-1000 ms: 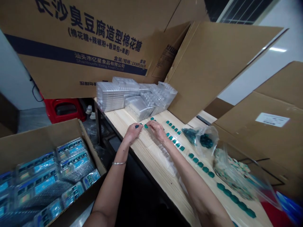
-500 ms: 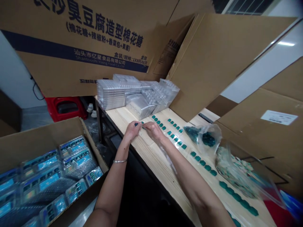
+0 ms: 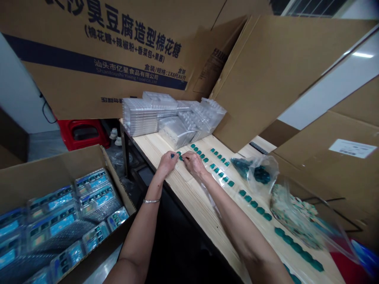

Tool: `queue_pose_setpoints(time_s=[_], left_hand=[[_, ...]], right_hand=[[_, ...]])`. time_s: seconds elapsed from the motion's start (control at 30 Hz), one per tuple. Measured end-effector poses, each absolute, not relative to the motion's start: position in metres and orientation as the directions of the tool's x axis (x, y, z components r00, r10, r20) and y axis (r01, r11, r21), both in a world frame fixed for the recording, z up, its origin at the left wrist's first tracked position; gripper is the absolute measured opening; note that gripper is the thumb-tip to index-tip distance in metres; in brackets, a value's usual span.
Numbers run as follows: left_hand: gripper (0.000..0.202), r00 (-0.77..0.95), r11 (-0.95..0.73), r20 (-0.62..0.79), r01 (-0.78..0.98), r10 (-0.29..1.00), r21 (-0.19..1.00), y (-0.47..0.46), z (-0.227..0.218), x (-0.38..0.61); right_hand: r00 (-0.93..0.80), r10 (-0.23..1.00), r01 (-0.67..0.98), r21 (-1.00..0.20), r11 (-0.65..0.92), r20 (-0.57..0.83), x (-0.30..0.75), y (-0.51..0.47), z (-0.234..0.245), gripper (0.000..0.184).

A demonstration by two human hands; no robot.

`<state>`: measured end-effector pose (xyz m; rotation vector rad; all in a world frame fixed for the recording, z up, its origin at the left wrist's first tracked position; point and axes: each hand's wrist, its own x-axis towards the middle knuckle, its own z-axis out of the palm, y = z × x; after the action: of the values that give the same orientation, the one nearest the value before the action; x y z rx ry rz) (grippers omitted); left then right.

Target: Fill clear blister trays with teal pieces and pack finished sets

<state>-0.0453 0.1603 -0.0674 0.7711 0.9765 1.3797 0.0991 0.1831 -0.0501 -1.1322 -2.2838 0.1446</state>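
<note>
My left hand (image 3: 167, 163) pinches a small teal piece (image 3: 172, 156) at the near end of the rows. My right hand (image 3: 194, 163) sits just beside it, with its fingertips at the teal pieces. Whether those fingers hold one is too small to tell. Rows of teal pieces (image 3: 201, 154) lie in a transparent blister tray (image 3: 217, 167) on a pale wooden table (image 3: 154, 148). Further teal rows (image 3: 299, 250) run toward the right end. A silver bangle (image 3: 151, 201) circles my left wrist.
Stacked transparent trays (image 3: 142, 116) stand at the table's back. To the right lie a bag of teal pieces (image 3: 260, 173) and a bag of printed packets (image 3: 290, 213). Large cardboard sheets (image 3: 266, 79) lean behind. A cardboard box (image 3: 50, 169) of blue-labelled packs sits at lower left.
My hands have drawn closer together over the same spot at the near end of the teal rows. The view has drifted slightly.
</note>
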Motion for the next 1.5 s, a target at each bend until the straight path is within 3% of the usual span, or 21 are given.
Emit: queue_pose_setpoints(time_s=[0.13,0.27,0.37,0.53,0.63,0.73,0.83,0.93,1.07,1.2,1.3,1.5], left_hand=[[0.016,0.014,0.084,-0.097,-0.619,0.995,0.781,0.155,-0.057,-0.047],[0.017,0.052,0.095,-0.101,-0.868,0.994,0.487,0.154,-0.048,-0.048],[0.016,0.131,0.168,-0.132,-0.929,0.983,0.33,0.156,-0.045,-0.044],[0.02,0.156,0.182,-0.112,-0.943,0.981,0.28,0.155,-0.041,-0.033],[0.019,0.171,0.203,-0.137,-0.942,0.976,0.266,0.154,-0.04,-0.031],[0.012,0.114,0.152,-0.14,-0.94,0.984,0.304,0.153,-0.041,-0.033],[0.009,0.093,0.104,-0.048,-0.914,0.995,0.392,0.151,-0.042,-0.033],[0.013,0.148,0.11,0.038,-0.86,0.988,0.498,0.147,-0.042,-0.027],[0.024,0.077,0.002,0.076,-0.715,0.994,0.7,0.143,-0.041,-0.019],[0.031,0.133,-0.062,0.176,-0.599,0.975,0.798,0.143,-0.042,-0.021],[0.029,0.165,-0.072,0.186,-0.532,0.968,0.844,0.142,-0.042,-0.023],[0.031,0.25,0.018,0.151,-0.566,0.956,0.824,0.139,-0.041,-0.021]], right_hand=[[-0.529,0.757,0.714,-0.281,0.642,0.384,0.1,0.18,-0.042,0.016],[-0.397,0.779,0.686,-0.407,0.603,0.485,0.103,0.168,-0.026,0.018],[-0.345,0.78,0.644,-0.473,0.602,0.523,0.096,0.154,-0.014,0.015],[-0.429,0.73,0.574,-0.463,0.675,0.532,0.077,0.14,-0.012,0.019],[-0.32,0.788,0.525,-0.593,0.61,0.527,0.077,0.141,-0.015,0.018],[-0.213,0.884,0.372,-0.802,0.467,0.416,0.089,0.145,-0.014,0.022],[-0.178,0.932,0.238,-0.905,0.353,0.317,0.103,0.148,-0.01,0.026],[-0.13,0.947,0.175,-0.933,0.313,0.293,0.109,0.147,-0.005,0.027],[-0.117,0.957,0.19,-0.94,0.284,0.265,0.111,0.143,0.0,0.026],[-0.175,0.958,0.175,-0.95,0.258,0.228,0.116,0.142,0.001,0.027],[-0.182,0.94,0.27,-0.905,0.33,0.288,0.12,0.143,0.0,0.03],[-0.337,0.773,0.492,-0.6,0.631,0.537,0.12,0.138,0.001,0.018]])
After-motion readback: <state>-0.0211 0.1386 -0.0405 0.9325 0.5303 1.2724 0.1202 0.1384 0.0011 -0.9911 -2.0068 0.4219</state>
